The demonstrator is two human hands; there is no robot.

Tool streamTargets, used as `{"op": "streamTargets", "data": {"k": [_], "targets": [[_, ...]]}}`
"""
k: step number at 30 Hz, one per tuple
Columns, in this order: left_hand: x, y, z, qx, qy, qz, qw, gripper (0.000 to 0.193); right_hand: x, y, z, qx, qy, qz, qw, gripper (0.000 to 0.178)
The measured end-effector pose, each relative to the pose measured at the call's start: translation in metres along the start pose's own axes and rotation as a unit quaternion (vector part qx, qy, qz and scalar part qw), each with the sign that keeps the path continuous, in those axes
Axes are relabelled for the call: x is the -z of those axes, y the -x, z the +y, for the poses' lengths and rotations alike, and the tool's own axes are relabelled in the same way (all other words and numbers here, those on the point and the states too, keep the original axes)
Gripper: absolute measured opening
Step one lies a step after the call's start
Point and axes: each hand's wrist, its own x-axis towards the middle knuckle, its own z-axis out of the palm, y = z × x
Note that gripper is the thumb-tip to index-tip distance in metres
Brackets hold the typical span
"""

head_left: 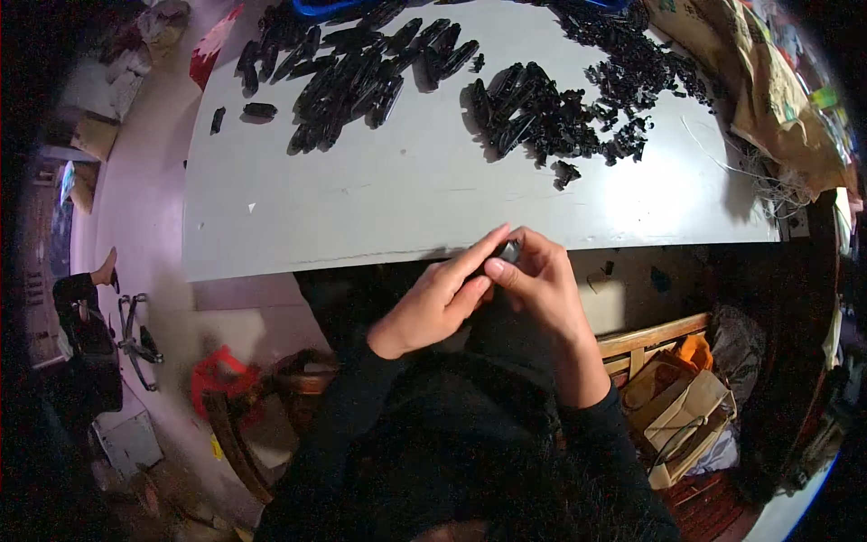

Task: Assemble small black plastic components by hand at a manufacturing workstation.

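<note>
Just off the front edge of the white table (361, 212), my two hands meet around a small, dark, glossy black plastic piece (512, 249). My right hand (549, 287) pinches it between thumb and fingers. The fingers of my left hand (429, 307) are pressed together along its other side, hiding most of it. Beyond my hands lies a pile of long, ribbed black plastic pieces (348, 90). To its right is a mixed heap (515, 113) of long pieces and smaller black parts. Small black parts (623, 77) spread toward the far right.
A blue tray rim (316, 11) shows at the far edge. Crumpled brown paper (768, 99) and tangled clear thread (777, 185) lie at the table's right. Below stand a wooden bench (659, 336) with a cardboard box (691, 425) and a red bag (221, 379). Another person's foot (107, 269) shows at left.
</note>
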Motion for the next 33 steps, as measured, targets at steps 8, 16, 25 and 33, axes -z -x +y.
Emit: {"op": "streamTargets", "data": {"k": [8, 16, 25, 33], "targets": [[0.035, -0.089, -0.017, -0.264, -0.363, 0.159, 0.879, 0.027, 0.033, -0.015, 0.011, 0.189, 0.311, 0.150, 0.919, 0.015], [0.038, -0.122, -0.027, -0.183, -0.506, 0.236, 0.809, 0.021, 0.083, -0.060, 0.006, 0.249, 0.595, 0.234, 0.727, 0.016], [0.061, -0.082, -0.043, -0.142, -0.303, 0.355, 0.873, 0.023, 0.068, -0.057, 0.005, 0.182, 0.194, 0.236, 0.935, 0.013], [0.054, -0.069, -0.031, -0.029, 0.123, 0.338, 0.933, 0.026, 0.051, -0.045, -0.008, 0.049, -0.071, 0.134, 0.987, 0.011]]}}
